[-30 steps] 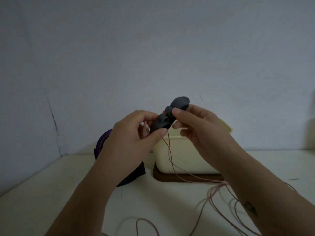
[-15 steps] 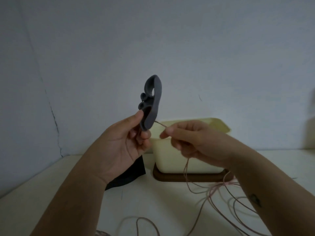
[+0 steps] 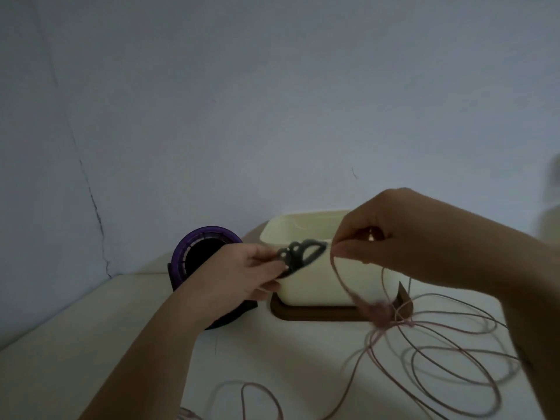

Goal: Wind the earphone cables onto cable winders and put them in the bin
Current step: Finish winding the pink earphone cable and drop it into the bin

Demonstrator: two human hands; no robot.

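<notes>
Two hands were engaged above the worktop [image 3: 91, 344]. We found the left hand [image 3: 242, 271] pinching the grey cable winder [image 3: 300, 256] at one end between thumb and fingers [image 3: 263, 252], holding it roughly level just in front of the cream bin [image 3: 315, 286]. The right hand [image 3: 394, 237] pinched the pink earphone cable [image 3: 378, 310] near one end, fingers pressed together just beside the winder's free tip. Whether cable and winder touched, we could not tell. Most of the cable lay in loose loops on the worktop to the right, with a blurred bunch hanging before the bin's wooden base [image 3: 318, 314].

We judged the cable light, limp and liable to tangle or snag. It was best taken close to the winder and fed under slight tension. The winder looked light and rubbery, and held securely by its end. A purple-rimmed round appliance [image 3: 209, 231] stood just left of the bin, behind the left hand. We judged it no obstruction to the bin's open mouth.
</notes>
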